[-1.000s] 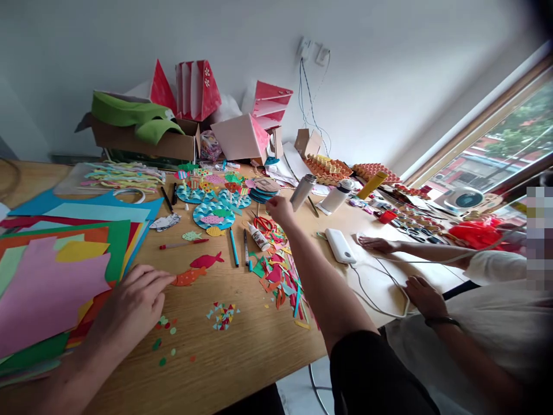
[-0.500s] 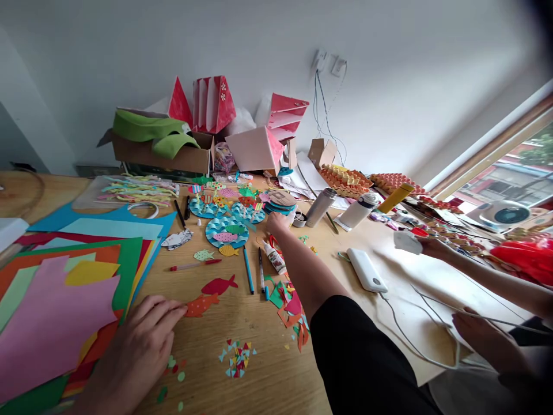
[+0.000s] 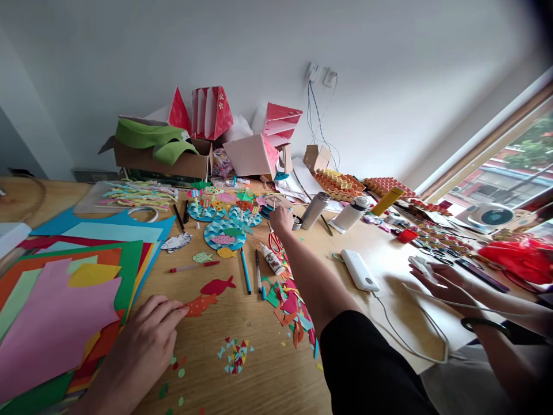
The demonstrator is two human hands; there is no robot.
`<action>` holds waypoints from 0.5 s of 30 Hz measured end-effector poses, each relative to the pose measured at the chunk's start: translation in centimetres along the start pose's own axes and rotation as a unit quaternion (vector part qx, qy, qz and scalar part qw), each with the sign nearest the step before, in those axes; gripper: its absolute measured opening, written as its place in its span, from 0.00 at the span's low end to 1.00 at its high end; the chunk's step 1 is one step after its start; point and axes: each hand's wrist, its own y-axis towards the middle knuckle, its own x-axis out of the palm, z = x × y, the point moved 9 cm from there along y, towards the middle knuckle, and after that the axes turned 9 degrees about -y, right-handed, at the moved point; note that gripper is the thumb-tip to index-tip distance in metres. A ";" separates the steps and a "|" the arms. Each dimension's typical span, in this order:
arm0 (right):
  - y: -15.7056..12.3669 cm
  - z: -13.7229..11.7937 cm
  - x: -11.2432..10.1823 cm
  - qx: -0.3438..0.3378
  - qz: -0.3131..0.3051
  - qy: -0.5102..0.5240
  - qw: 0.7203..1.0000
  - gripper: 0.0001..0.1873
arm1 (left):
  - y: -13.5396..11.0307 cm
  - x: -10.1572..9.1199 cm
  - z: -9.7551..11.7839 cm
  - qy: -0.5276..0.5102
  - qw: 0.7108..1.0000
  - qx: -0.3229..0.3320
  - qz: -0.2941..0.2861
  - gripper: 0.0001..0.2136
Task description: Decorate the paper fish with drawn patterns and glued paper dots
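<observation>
Wooden table (image 3: 254,386) under a white wall, window at the right, littered with paper scraps.
Right hand (image 3: 280,219) is seen from behind at the paper discs (image 3: 276,202), so its grip cannot be told. Left hand (image 3: 142,346) is laid flat with fingers spread, beside the orange paper fish (image 3: 201,304). A co-worker's hand (image 3: 436,279) has been lowered since.

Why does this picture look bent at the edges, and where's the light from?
Head view: a wide lens slants the window frame and stretches the left hand; daylight from that window casts soft shadows on the table; top right corner is dark.
</observation>
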 end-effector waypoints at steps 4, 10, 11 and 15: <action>0.0 -0.8 -2.4 0.054 0.035 -0.079 0.995 0.08 | 0.0 0.0 -0.1 -0.011 0.999 -0.032 0.021 0.19; -1.3 -3.9 -8.7 0.033 0.143 -0.077 0.986 0.11 | -0.2 0.5 -0.5 -0.024 0.998 -0.047 0.022 0.19; -1.9 -4.2 -10.1 0.027 0.173 -0.046 0.983 0.10 | -0.1 0.4 -0.5 -0.028 0.998 -0.046 0.022 0.19; -5.4 -3.3 -13.2 0.044 0.163 0.185 0.968 0.08 | 0.2 0.2 -0.3 -0.050 0.998 -0.046 0.011 0.19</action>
